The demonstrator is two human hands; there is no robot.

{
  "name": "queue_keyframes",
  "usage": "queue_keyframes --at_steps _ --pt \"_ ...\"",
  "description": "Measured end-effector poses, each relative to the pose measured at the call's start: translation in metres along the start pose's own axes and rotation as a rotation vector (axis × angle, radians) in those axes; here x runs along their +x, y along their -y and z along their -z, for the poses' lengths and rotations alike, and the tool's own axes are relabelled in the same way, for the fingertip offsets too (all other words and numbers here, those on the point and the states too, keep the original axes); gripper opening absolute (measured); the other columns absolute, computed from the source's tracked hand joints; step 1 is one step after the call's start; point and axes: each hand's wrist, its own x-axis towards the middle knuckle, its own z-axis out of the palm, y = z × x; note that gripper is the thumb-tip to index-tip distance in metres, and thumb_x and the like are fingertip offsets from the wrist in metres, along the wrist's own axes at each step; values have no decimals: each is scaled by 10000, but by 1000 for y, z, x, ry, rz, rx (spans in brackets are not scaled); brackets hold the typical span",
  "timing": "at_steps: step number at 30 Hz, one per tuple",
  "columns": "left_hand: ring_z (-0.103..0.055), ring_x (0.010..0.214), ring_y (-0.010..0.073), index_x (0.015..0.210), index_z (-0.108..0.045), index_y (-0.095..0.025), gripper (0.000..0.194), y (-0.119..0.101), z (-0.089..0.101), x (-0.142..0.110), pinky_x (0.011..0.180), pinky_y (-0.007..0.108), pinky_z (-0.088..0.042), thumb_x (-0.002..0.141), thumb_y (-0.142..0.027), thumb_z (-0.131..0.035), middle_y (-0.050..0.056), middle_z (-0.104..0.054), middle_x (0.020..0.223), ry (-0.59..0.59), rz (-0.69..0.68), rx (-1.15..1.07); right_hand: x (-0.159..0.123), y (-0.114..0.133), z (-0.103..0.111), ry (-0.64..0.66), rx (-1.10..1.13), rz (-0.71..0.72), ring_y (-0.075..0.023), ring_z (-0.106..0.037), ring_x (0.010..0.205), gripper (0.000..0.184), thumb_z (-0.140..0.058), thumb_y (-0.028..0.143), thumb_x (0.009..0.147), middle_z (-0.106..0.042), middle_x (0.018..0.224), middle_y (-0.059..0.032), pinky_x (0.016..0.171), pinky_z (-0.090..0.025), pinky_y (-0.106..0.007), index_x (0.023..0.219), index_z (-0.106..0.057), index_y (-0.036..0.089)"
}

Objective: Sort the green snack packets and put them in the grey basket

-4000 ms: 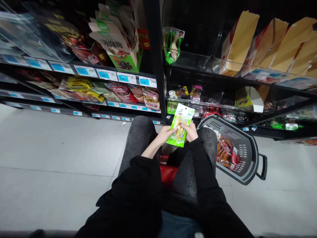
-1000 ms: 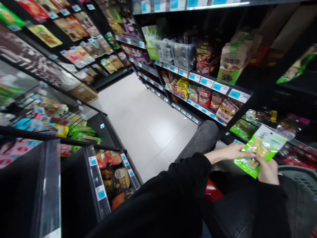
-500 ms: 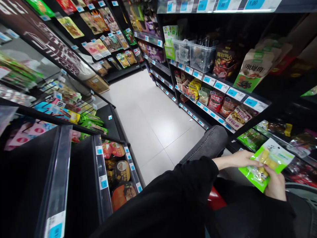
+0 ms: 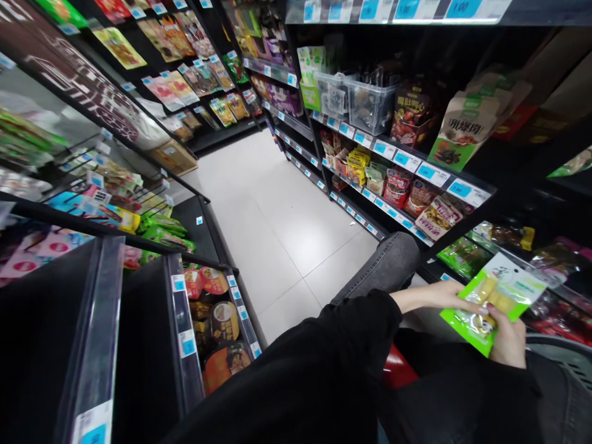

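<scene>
A green and white snack packet [image 4: 502, 297] with a clear window showing yellow pieces is held above my lap at the lower right. My left hand [image 4: 451, 297] reaches in from the left and grips the packet's near-left side, its fingers partly behind the plastic. On the lower right edge, my right hand [image 4: 509, 339] pinches the same packet, thumb on the front. The packet lies tilted, its white top pointing up and right. Both sleeves are black.
Shelves on the right hold bagged snacks [image 4: 398, 185] and clear plastic bins [image 4: 370, 106]. A grey basket [image 4: 567, 357] stands by my right side. Shelving on the left carries bowl-shaped tubs [image 4: 224, 320]. Pale floor tiles [image 4: 296, 216] run between, and a cardboard box [image 4: 173, 157] stands farther back.
The view has shifted slightly, so the shelves appear a little farther left. Both hands keep hold of the packet, whose position relative to them is nearly the same.
</scene>
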Motion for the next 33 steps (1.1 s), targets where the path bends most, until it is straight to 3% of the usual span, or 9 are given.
queue_keyframes --at_steps 5,10,14,19,28,33 --pt "-555 680 148 722 -663 -85 318 3 -2 1 809 338 -445 542 -332 -749 29 -614 709 -130 28 -216 1 -8 -3 81 35 20 -206 -619 862 417 -716 309 511 -661 906 -31 934 -421 -435 888 -637 149" --pt "-568 617 142 766 -688 -68 327 -3 0 -7 719 319 -466 526 -279 -759 49 -643 689 -163 27 -299 -2 -4 -14 97 199 -23 -195 -633 838 408 -684 347 540 -669 905 -42 845 -481 -370 886 -622 140" --pt "-551 571 135 672 -681 -81 264 -4 3 -5 620 265 -450 498 -263 -759 40 -643 634 17 32 -186 8 3 -10 7 332 28 -191 -641 854 420 -636 406 614 -679 910 -51 815 -499 -358 942 -600 146" --pt "-539 560 132 658 -675 -95 227 -4 1 -1 584 245 -428 596 -313 -690 21 -634 612 121 12 -3 19 8 2 -28 323 73 -204 -652 815 481 -746 268 514 -692 921 -81 805 -508 -366 951 -618 114" --pt "-524 582 139 695 -656 -114 353 6 1 8 537 210 -379 701 -457 -574 -14 -568 564 -114 -99 437 23 5 -2 -223 333 187 -212 -639 888 467 -743 258 514 -692 947 -106 865 -485 -374 936 -633 91" --pt "-455 519 119 573 -607 -105 386 7 1 11 489 210 -320 702 -464 -549 -21 -489 483 -221 -83 505 22 6 -5 -183 309 186 -212 -629 909 436 -726 325 535 -675 1001 -109 862 -485 -376 902 -623 114"
